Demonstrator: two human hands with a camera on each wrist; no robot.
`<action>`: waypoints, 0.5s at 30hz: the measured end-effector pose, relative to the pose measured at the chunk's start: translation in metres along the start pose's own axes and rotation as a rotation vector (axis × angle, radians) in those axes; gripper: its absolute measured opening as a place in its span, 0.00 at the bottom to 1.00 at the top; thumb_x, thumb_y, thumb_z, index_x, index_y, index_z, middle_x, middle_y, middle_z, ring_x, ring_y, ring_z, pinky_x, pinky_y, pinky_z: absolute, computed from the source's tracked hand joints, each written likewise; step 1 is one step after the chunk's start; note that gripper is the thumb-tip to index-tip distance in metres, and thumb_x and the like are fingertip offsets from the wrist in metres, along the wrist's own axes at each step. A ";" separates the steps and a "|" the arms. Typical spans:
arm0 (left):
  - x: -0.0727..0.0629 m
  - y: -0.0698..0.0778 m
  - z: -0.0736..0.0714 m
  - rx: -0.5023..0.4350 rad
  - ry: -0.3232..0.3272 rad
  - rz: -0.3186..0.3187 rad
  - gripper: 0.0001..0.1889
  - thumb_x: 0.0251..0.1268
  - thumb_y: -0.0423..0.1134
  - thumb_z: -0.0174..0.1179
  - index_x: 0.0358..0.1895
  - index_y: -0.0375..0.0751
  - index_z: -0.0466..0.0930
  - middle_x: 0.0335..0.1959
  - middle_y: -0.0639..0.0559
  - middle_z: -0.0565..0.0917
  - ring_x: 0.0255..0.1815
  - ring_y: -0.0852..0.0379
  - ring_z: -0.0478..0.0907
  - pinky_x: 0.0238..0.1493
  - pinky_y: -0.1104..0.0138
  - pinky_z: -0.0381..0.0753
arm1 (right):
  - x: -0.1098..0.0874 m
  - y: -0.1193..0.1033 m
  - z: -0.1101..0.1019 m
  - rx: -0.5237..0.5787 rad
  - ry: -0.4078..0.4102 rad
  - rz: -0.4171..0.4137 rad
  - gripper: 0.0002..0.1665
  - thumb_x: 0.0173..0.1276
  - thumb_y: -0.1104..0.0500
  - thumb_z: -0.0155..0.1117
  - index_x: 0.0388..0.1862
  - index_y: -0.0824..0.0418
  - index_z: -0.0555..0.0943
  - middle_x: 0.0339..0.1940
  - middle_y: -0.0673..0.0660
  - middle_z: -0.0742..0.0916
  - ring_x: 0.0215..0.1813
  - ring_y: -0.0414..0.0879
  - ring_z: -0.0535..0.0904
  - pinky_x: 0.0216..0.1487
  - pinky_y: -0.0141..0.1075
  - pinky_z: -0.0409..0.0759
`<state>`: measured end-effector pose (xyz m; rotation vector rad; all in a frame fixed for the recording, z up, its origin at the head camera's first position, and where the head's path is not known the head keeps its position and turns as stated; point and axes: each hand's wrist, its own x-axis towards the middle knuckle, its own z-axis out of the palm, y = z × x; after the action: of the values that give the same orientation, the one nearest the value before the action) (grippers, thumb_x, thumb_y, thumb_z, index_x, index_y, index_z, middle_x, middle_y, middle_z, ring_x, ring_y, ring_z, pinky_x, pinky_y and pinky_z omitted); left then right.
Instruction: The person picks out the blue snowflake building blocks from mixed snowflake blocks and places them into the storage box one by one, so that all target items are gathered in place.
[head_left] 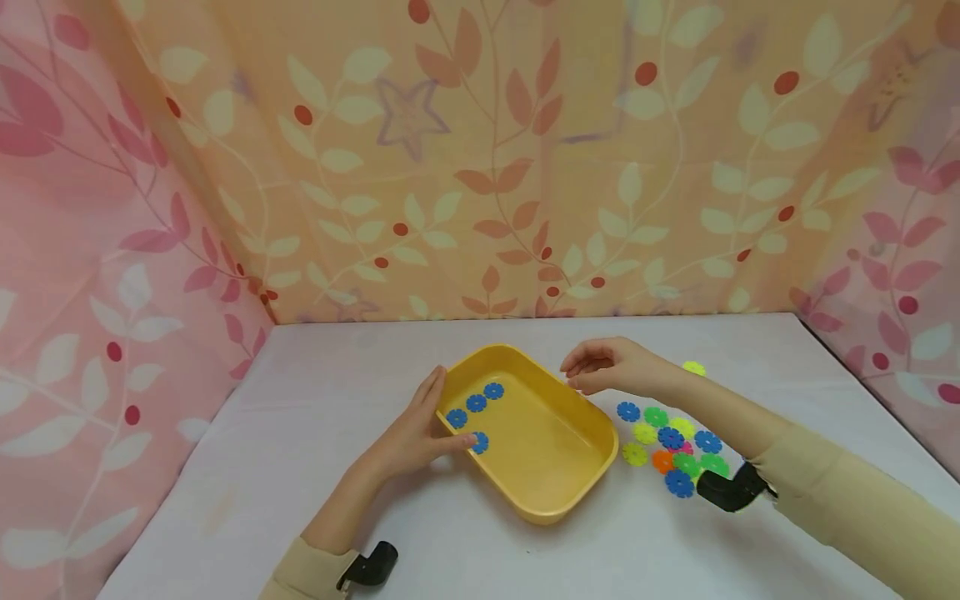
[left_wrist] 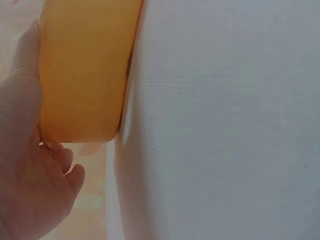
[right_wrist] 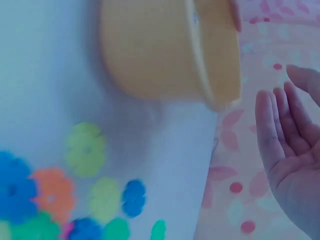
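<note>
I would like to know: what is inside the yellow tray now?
Inside the yellow tray, four blue discs are visible: three in a row, and one partly covered by the thumb of the left hand. Anything directly beneath that thumb cannot be seen.

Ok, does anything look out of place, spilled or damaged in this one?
One yellow disc lies past the right forearm, apart from the loose cluster of colored discs, so it looks stray. The yellow tray also sits askew to the table, the left hand holding its side. I see no damage.
</note>
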<state>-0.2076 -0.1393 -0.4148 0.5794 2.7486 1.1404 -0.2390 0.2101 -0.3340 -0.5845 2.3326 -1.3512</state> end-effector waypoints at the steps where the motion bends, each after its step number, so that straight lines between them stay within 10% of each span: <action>1: 0.000 0.000 0.000 -0.001 0.001 -0.001 0.62 0.50 0.67 0.67 0.79 0.46 0.37 0.80 0.54 0.38 0.79 0.51 0.40 0.73 0.49 0.49 | -0.009 0.006 -0.003 0.008 0.028 0.009 0.20 0.67 0.55 0.68 0.52 0.65 0.79 0.46 0.60 0.85 0.49 0.56 0.82 0.53 0.50 0.80; 9: 0.000 0.002 0.000 -0.012 -0.018 -0.011 0.61 0.51 0.66 0.67 0.79 0.49 0.35 0.80 0.56 0.37 0.79 0.52 0.38 0.73 0.49 0.48 | -0.072 0.051 -0.018 -0.050 0.185 0.118 0.25 0.68 0.50 0.66 0.56 0.64 0.78 0.49 0.60 0.84 0.49 0.56 0.80 0.50 0.41 0.82; 15: 0.000 0.003 -0.002 -0.007 -0.021 -0.005 0.62 0.51 0.66 0.67 0.79 0.47 0.35 0.80 0.56 0.36 0.79 0.52 0.38 0.73 0.49 0.48 | -0.103 0.077 -0.014 -0.162 0.137 0.082 0.19 0.67 0.53 0.67 0.52 0.62 0.80 0.45 0.54 0.85 0.44 0.47 0.79 0.43 0.33 0.80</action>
<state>-0.2072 -0.1386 -0.4118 0.5798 2.7260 1.1356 -0.1714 0.3090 -0.3829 -0.4490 2.5642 -1.2083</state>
